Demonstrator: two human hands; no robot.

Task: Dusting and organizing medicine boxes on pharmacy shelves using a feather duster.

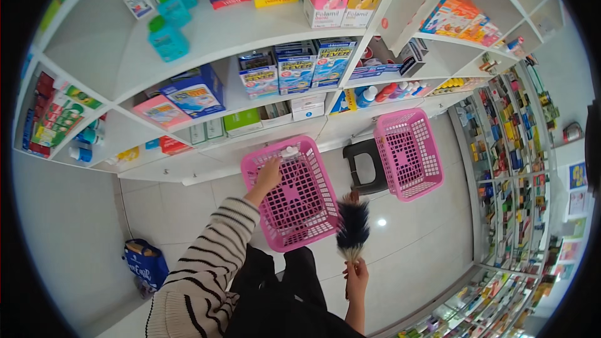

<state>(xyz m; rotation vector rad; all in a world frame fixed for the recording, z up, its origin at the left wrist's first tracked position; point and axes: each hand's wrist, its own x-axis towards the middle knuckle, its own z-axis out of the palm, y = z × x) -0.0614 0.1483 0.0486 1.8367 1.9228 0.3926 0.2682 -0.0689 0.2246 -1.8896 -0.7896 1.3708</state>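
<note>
My left hand (268, 176), at the end of a striped sleeve, reaches over the far left part of a pink plastic basket (270, 236). Its fingers are closed at the near end of a small white bottle (289, 151), inside the basket's far rim. Apart from that bottle, the basket's dark grid bottom shows bare. My right hand (355, 275) grips the handle of a feather duster (352, 225). The duster's dark feathers point away from me, beside the basket's right side, with a pale tuft near my fingers.
A second pink basket (408, 195) stands on a black stool (366, 169) to the right. White shelves (206, 44) with boxes and teal bottles (168, 39) rise ahead. Stocked racks (510, 169) line the right. A blue bag (145, 261) sits on the tiled floor at left.
</note>
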